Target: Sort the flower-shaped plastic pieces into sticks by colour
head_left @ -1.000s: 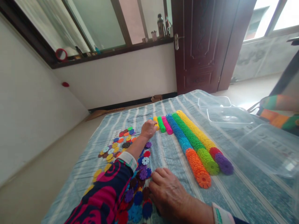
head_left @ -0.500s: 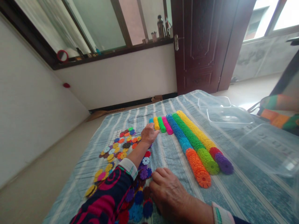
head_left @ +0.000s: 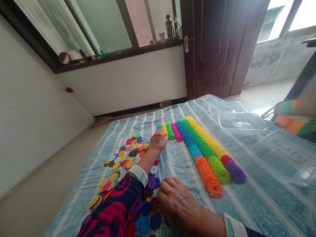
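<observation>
Blue cloth (head_left: 177,161), "ove" lettering (head_left: 123,142) beside loose discs (head_left: 133,153).

Three long disc rows (head_left: 198,141), four short rows (head_left: 170,131), at least three clear containers (head_left: 243,123) (loose discs (head_left: 133,153) overlapping, uncountable).

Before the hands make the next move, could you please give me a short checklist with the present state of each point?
1. Left hand at the near ends of the short blue row and short yellow row: ok.
2. Left hand's grip on a disc: cannot tell, fingers hide it.
3. Right hand free of discs: cannot tell, its fingers curl out of sight.
4. Loose discs separated by colour: not ok, colours lie mixed.
5. Short pink row lying straight: ok.
6. Right hand apart from the long blue-and-orange row: ok, striped cloth shows between.
</observation>
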The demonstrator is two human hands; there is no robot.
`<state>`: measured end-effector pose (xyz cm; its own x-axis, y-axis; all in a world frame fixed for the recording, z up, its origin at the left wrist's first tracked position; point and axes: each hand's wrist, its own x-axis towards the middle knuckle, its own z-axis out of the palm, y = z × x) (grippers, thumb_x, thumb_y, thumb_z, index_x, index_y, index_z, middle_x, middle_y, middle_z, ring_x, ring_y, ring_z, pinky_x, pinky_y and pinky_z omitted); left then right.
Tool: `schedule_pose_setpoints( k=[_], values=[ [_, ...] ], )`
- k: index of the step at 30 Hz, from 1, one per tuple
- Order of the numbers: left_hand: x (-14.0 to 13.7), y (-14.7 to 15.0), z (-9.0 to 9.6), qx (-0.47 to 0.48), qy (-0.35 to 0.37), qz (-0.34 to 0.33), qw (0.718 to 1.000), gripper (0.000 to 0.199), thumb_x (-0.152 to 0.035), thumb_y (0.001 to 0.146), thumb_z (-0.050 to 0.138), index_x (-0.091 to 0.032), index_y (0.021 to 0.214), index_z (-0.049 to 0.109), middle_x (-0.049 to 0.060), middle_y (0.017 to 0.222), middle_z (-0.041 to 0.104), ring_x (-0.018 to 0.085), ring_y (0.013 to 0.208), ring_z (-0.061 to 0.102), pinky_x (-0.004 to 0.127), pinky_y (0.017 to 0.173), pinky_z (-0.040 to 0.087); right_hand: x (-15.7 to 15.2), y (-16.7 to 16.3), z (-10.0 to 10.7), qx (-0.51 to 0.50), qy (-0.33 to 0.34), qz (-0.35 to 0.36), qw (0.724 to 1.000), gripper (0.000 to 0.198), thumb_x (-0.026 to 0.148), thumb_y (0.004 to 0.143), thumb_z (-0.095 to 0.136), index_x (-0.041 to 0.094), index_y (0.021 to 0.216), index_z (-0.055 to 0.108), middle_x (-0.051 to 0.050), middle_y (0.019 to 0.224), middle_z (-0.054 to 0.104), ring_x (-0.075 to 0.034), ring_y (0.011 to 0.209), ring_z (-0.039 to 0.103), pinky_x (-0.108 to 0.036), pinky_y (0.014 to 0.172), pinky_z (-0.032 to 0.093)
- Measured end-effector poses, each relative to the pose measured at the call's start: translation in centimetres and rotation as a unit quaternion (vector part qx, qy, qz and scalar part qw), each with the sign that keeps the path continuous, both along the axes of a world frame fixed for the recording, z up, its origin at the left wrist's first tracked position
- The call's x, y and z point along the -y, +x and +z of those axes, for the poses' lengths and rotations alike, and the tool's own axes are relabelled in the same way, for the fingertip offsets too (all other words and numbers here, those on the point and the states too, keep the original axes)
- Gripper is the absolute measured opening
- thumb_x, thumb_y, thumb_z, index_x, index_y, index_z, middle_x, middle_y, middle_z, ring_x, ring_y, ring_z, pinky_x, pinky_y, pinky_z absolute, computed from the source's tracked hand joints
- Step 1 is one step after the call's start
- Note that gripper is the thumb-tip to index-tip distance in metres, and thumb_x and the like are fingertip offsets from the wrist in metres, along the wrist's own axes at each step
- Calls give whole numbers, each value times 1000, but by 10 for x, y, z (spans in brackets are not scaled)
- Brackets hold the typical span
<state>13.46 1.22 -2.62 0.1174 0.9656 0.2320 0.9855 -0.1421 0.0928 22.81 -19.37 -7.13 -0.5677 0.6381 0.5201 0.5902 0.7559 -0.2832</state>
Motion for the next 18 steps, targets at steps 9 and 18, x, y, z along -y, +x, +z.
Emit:
schedule_pose_setpoints(
  k=[9, 18],
  values=[
    [2, 2, 3, -6, -10, 3, 1000, 28, -31, 87, 60, -15, 109, 66, 13, 111, 70, 25, 104, 66, 30, 81, 49, 0, 0, -2, 3, -6, 1, 1000, 11, 22, 89, 62, 19, 81, 56, -3, 84, 60, -21, 79, 50, -37, 68, 41],
    [4, 4, 4, -83, -14, -13, 996, 33, -35, 91, 58, -22, 120, 65, 9, 111, 66, 24, 101, 67, 30, 81, 52, -1, 1, -3, 0, 5, 6, 1000, 10, 22, 88, 63, 19, 81, 56, -3, 84, 60, -21, 79, 49, -36, 68, 39]
  ],
)
